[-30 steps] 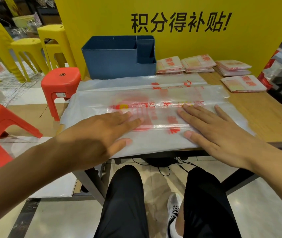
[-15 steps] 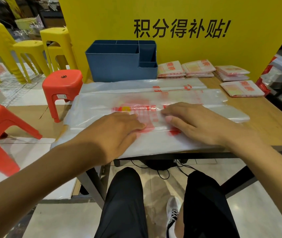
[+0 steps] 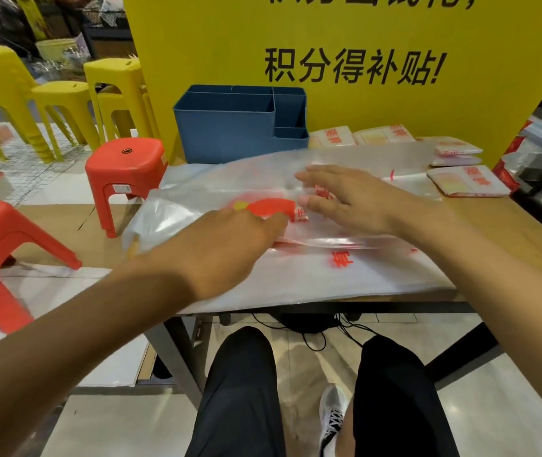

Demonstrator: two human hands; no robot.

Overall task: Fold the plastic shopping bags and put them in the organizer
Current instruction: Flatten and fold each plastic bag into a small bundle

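Note:
A large clear plastic bag [image 3: 345,278] with red print lies flat across the wooden table [image 3: 513,232], its near edge hanging over the front. Its far layer is lifted into a raised flap. My left hand [image 3: 230,239] grips the folded edge at the bag's left-centre, fingers tucked under the plastic. My right hand [image 3: 345,199] holds the flap beside it, fingers stretched beneath the film and thumb on top. The blue organizer [image 3: 230,133] stands at the back left of the table with nothing visible in it.
Several folded bags lie at the back right: one [image 3: 330,136] by the organizer, a stack [image 3: 454,151], one [image 3: 467,185]. A yellow sign board [image 3: 362,28] backs the table. Red stools [image 3: 124,163] and yellow stools [image 3: 62,94] stand on the left. My legs are below.
Both hands went from pressing flat on the bag to taking hold of its middle fold. The far layer now rises off the table. The view has tipped down and closer.

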